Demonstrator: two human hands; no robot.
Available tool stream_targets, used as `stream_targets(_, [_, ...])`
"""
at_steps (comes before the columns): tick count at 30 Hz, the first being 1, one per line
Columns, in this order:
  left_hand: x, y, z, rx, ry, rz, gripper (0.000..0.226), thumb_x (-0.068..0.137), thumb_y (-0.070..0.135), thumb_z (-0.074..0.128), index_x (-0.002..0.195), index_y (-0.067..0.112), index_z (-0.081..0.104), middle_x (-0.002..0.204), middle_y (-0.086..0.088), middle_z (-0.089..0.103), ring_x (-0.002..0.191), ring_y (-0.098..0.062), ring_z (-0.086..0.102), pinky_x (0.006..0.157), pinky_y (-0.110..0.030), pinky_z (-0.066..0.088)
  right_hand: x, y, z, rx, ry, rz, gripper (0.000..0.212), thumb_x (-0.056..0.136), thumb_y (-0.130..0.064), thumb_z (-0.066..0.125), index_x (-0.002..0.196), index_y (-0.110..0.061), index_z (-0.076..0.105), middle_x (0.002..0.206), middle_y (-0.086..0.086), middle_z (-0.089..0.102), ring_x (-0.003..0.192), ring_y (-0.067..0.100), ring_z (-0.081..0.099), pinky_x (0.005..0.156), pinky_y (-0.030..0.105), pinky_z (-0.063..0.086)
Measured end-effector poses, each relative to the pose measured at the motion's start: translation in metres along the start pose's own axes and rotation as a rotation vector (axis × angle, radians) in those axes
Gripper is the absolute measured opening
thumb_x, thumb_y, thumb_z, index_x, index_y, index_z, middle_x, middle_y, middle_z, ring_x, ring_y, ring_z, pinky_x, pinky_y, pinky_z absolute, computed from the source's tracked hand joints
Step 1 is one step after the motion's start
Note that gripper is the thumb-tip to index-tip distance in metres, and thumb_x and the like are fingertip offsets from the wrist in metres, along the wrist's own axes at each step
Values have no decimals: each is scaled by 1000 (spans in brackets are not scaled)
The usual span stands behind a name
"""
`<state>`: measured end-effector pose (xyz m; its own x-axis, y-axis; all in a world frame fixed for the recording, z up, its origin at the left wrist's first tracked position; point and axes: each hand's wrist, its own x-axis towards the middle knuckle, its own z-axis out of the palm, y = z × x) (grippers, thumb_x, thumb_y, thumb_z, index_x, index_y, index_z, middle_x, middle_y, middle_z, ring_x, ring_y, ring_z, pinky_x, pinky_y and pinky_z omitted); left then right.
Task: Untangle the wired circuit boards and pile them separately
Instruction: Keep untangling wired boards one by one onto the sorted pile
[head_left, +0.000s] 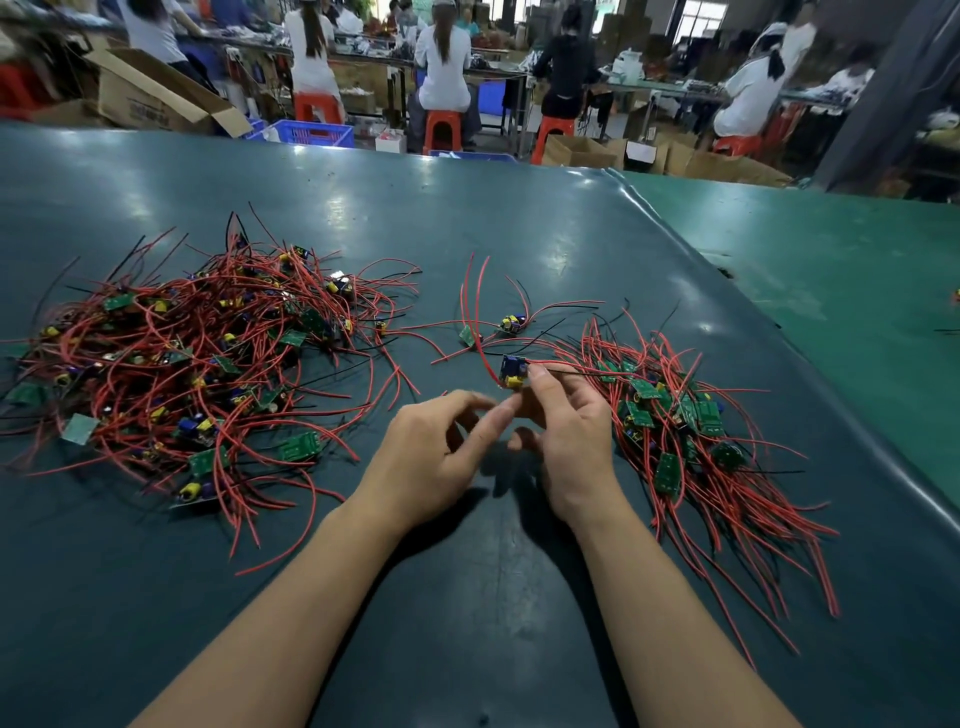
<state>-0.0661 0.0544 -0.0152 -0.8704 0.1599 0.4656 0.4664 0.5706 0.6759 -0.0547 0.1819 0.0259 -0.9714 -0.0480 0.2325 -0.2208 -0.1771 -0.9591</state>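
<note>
1. Held above the dark green tabletop (467, 218): one small circuit board (513, 372), pinched in the grip of the right hand (569, 441) between thumb and forefinger.
2. Left hand (441, 457) just beside it, fingers loosely curled; whether a wire is caught in that grip cannot be told.
3. Trailing from the held board toward two loose boards (493, 330) farther back: thin red wires (480, 322). Likely snag there if pulled fast, dragging those along.
4. Risk of mixing: tangled heap (197, 364) on the left, sorted pile (675, 426) on the right, stray leads reaching out from both.
5. Risk of strain: solder joints probably weak against a sharp tug.
6. Materials: flat green rectangular boards, blue and yellow blocky components, thin springy red and black insulated wire, smooth glossy mat with a slight sheen.
</note>
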Motion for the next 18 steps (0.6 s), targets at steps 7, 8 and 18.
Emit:
stream_targets(7, [5, -8, 2, -431, 132, -131, 10, 92, 24, 64, 100, 23, 70, 74, 11, 72, 54, -7, 61, 56, -21, 51, 2, 6, -1, -89, 47, 106, 37, 95, 8, 48, 69, -17, 57, 42, -11, 57, 36, -2, 51, 39, 8, 38])
stream_targets(8, [6, -7, 1, -434, 158, -143, 9, 93, 17, 64, 96, 22, 70, 73, 15, 71, 55, -3, 61, 57, -16, 49, 2, 5, 0, -95, 36, 108, 35, 95, 8, 48, 70, -16, 57, 42, -11, 57, 36, -2, 51, 39, 8, 38])
stream_targets(18, [10, -9, -2, -500, 145, -282, 24, 98, 15, 56, 81, 14, 72, 58, 3, 64, 48, -11, 57, 50, -18, 46, 4, 10, -4, -142, 63, 90, 15, 94, 4, 53, 86, 0, 65, 46, -9, 59, 38, 0, 51, 41, 11, 40])
